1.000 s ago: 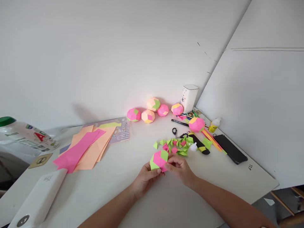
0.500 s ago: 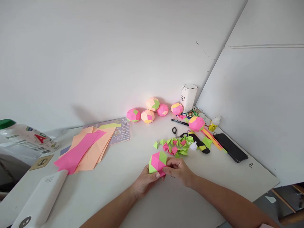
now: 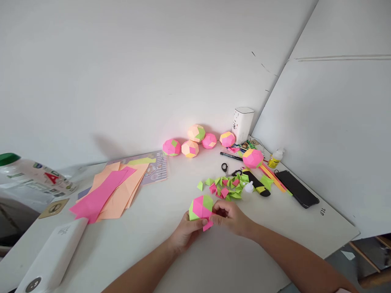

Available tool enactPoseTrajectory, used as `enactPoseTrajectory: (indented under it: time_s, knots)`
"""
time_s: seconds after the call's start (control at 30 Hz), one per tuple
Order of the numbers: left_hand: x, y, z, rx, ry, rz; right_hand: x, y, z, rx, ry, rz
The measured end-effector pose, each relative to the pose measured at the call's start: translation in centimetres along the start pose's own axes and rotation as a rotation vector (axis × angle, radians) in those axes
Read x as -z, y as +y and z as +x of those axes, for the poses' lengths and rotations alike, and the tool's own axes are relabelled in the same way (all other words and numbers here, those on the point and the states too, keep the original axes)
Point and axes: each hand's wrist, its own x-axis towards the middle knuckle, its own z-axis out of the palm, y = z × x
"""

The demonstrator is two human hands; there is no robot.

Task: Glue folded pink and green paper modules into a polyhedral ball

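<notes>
A pink and green folded-paper ball [image 3: 202, 207], only partly formed, is held low over the table in front of me. My left hand [image 3: 187, 232] is closed around its left and lower side, the thumb lying across the front. With thumb and fingertips my right hand [image 3: 229, 217] pinches the ball's right edge at a pink flap [image 3: 208, 224] that sticks out below. The ball's underside and some of my left fingers are hidden. Just beyond the hands lies a heap of small folded green and pink paper pieces [image 3: 224, 192].
Finished paper balls [image 3: 190, 149] sit along the wall. Scissors [image 3: 225, 168], a black and yellow cutter [image 3: 258, 184], a glue bottle [image 3: 275, 158] and a phone [image 3: 296, 189] lie right. Paper sheets [image 3: 104, 193], a white power bank [image 3: 56, 252] and a large bottle [image 3: 36, 176] are left.
The ball has shifted slightly left and turned in my hands, and its pink flap now hangs out lower. Both hands keep their hold.
</notes>
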Motion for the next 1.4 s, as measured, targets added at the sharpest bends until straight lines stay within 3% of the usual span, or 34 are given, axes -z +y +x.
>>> enactPoseTrajectory:
  time_s: [0.03,0.1,0.17,0.23,0.3,0.4,0.5,0.67,0.9,0.97,1.07,1.17,1.3,1.4]
  knots:
    - [0.1,0.0,0.0,-0.009,0.013,-0.009,0.5,-0.3,-0.1,0.128,0.074,-0.188]
    - [0.3,0.1,0.2,-0.017,0.041,-0.028,2.0,-1.1,-0.2,0.388,0.382,-0.555]
    - [0.5,0.2,0.4,-0.019,0.07,-0.052,3.9,-2.0,-0.4,0.545,0.663,-0.731]
    - [0.7,0.2,0.5,-0.016,0.093,-0.076,5.6,-2.7,-0.5,0.558,0.895,-0.821]
    - [0.8,0.2,0.6,-0.017,0.108,-0.095,6.9,-2.7,-0.5,0.43,0.996,-0.851]
    - [1.0,0.1,0.8,-0.029,0.112,-0.107,7.3,-1.1,-0.1,0.174,0.873,-0.685]
    - [1.5,0.2,1.1,-0.057,0.119,-0.116,6.4,1.3,0.5,-0.017,0.751,-0.427]
    - [2.1,0.3,1.4,-0.079,0.131,-0.125,4.6,3.8,1.2,-0.015,0.794,-0.285]
    - [1.7,0.6,1.3,-0.063,0.111,-0.112,4.7,5.2,1.9,-0.27,0.634,-0.39]
    - [1.5,0.6,1.3,-0.058,0.113,-0.108,4.6,5.0,2.0,-0.23,0.635,-0.47]
    - [1.4,0.8,1.2,-0.053,0.113,-0.109,4.4,3.8,1.7,-0.003,0.59,-0.637]
    - [1.2,0.9,1.2,-0.06,0.115,-0.108,4.1,2.0,1.1,0.196,0.395,-0.708]
    - [1.1,0.9,1.2,-0.072,0.113,-0.094,3.8,-0.3,0.1,0.236,0.163,-0.699]
    - [1.2,0.7,1.2,-0.084,0.136,-0.107,3.9,-1.4,-0.2,0.262,0.106,-0.572]
